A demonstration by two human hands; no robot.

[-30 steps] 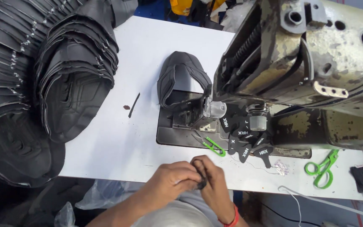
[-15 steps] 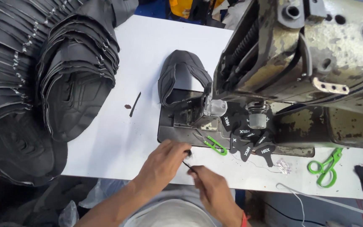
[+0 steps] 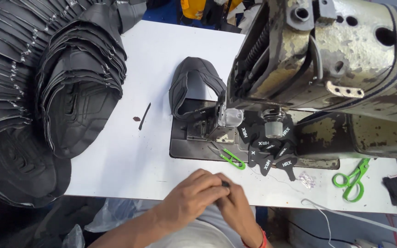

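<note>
Sewing machine fills upper right; stacked black shoe uppers at left on white counter. Bottom centre, left hand and right hand pinched together on a small black piece, at the counter's near edge.

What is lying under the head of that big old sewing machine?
Under the sewing machine head lie a folded black shoe upper, small black tags and green thread snips. Whatever sits directly beneath the machine's body is covered.
</note>
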